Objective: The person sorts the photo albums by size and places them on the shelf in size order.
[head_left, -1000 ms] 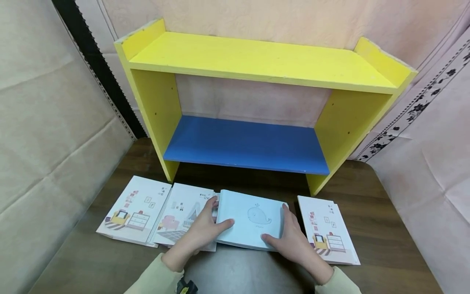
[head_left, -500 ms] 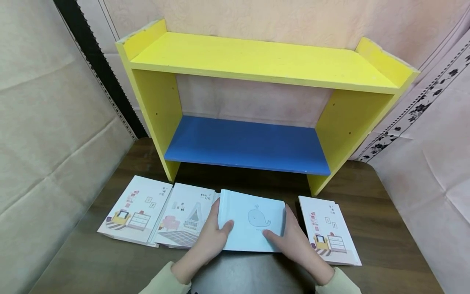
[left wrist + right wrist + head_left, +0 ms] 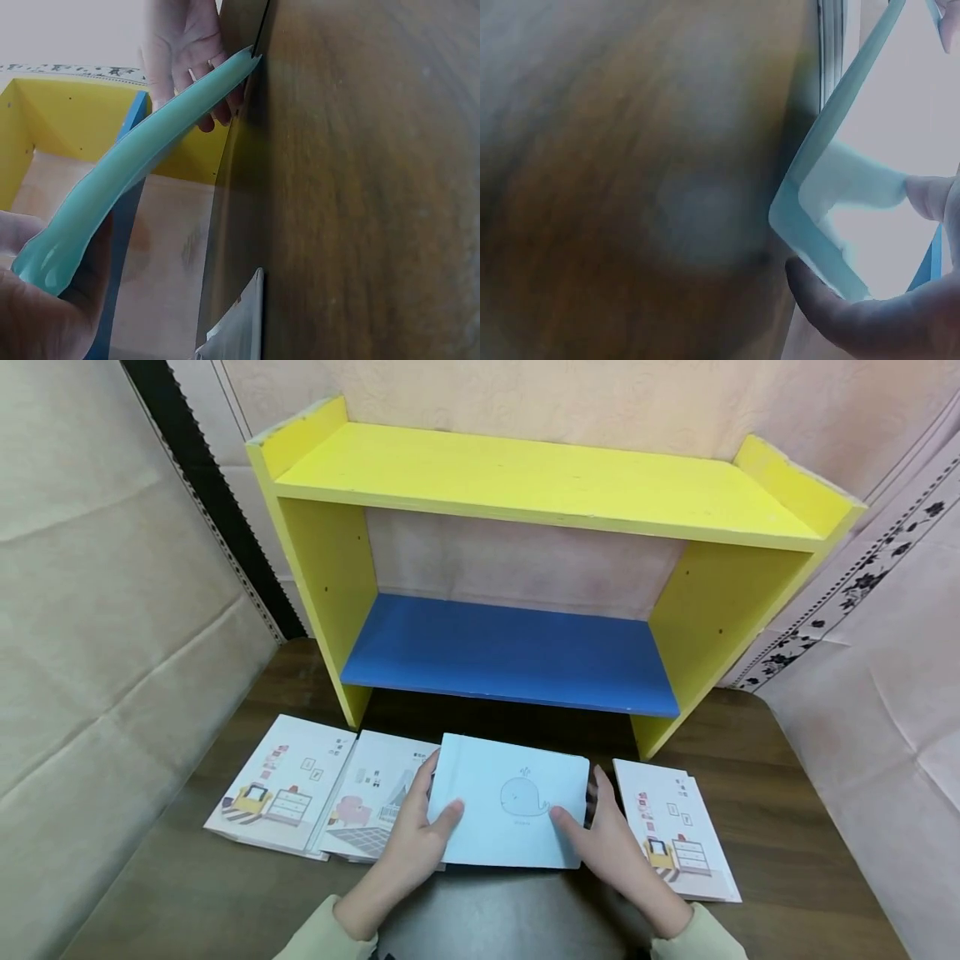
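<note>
A light blue book with a whale drawing on its cover [image 3: 517,802] is held between both hands, in front of the shelf. My left hand [image 3: 416,827] grips its left end, thumb on the cover and fingers behind the edge. At the other end, my right hand [image 3: 611,835] has its thumb on the cover and its fingers past the right edge. From the left wrist, the book [image 3: 127,172] shows edge-on and slanted, its near end raised off the table. The right wrist view has the right thumb pressing the cover of the book [image 3: 840,187] and a finger under its corner.
A yellow shelf unit [image 3: 540,481] with a blue lower board [image 3: 510,652] stands at the back of the wooden table [image 3: 187,877]. White illustrated books lie at far left [image 3: 277,785], beside them [image 3: 375,789], and at right [image 3: 675,831]. Cloth hangs around the table.
The left hand has closed on the book's left end, where it lay partly over the white book. The blue book has risen off the table and tilted. The right hand stays at its right end.
</note>
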The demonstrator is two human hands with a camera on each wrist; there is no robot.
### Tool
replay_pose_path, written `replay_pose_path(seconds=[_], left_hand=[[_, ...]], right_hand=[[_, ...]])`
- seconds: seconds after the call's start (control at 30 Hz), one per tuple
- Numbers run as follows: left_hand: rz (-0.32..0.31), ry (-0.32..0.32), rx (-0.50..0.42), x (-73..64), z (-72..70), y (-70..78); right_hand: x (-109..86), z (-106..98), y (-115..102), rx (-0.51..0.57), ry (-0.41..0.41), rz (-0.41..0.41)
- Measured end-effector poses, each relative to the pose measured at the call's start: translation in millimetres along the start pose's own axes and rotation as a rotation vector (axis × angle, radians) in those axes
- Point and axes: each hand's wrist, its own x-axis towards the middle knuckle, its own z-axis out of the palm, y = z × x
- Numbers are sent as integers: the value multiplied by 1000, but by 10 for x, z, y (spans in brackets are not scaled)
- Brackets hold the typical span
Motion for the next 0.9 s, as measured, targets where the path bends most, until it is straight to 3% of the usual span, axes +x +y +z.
replay_pose_path(seconds=[0.27,0.6,0.9], left_hand=[[26,46,-97,4,-40,7],[-4,61,-213,23,-133,5],[-29,73,-258,66,-164,55]], right_hand=[[-16,-26,-31,-2,37,9],[-36,14,-21,243,33,-3],[-70,-37,-59,434,-46,-43]])
